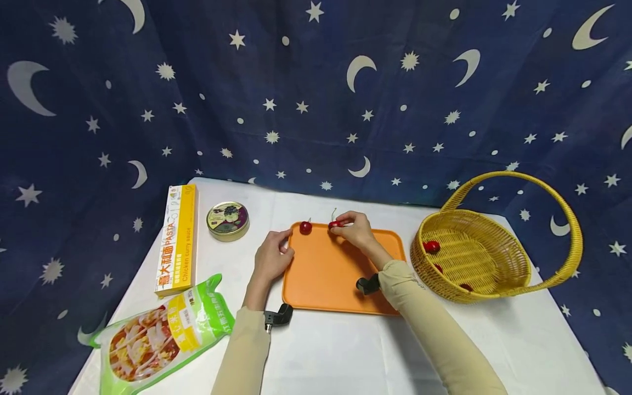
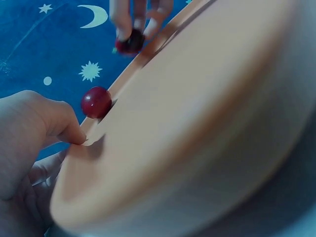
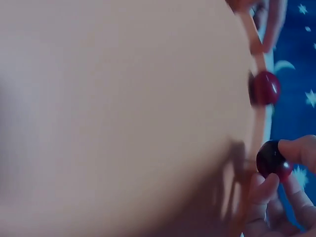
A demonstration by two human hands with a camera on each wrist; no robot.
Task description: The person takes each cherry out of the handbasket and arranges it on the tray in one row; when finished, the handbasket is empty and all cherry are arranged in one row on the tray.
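An orange tray [image 1: 321, 274] lies on the white tabletop. My left hand [image 1: 272, 257] pinches the rim at its far left corner, one digit over the edge and other fingers outside it. A red cherry [image 1: 305, 227] with a stem sits at the tray's far edge beside that corner, also seen as a round cherry [image 2: 96, 102] in the left wrist view. My right hand [image 1: 357, 229] pinches a second cherry [image 3: 270, 159] between thumb and fingertips, over the far edge, right of the first one. Its thin stem points upward in the head view.
Right of the tray stands a yellow wicker basket [image 1: 444, 285] with a tall handle and several red fruits, one a cherry [image 1: 432, 247]. To the left are a pasta box [image 1: 178, 241], a round tin [image 1: 228, 220] and a green food bag [image 1: 163, 340]. A starry blue curtain [image 1: 316, 148] hangs behind.
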